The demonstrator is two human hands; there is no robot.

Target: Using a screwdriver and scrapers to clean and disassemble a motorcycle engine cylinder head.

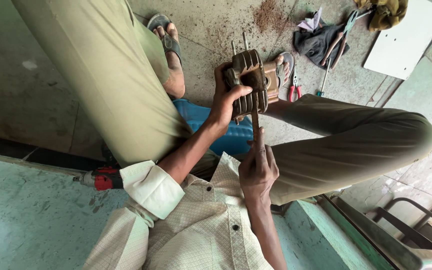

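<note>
The rusty brown finned metal engine cylinder (pixel 250 82) is held up between the knees, above the blue plastic stool (pixel 211 125). The left hand (pixel 228 100) wraps closed around its fins. The right hand (pixel 258 167), directly below, grips a thin flat metal tool (pixel 255 117) whose long axis points up into the cylinder.

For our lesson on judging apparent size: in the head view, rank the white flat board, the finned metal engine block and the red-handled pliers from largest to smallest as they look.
1. White flat board, though cut off by the frame
2. Finned metal engine block, nearer the camera, so its true rank against the board is unsure
3. Red-handled pliers
</note>
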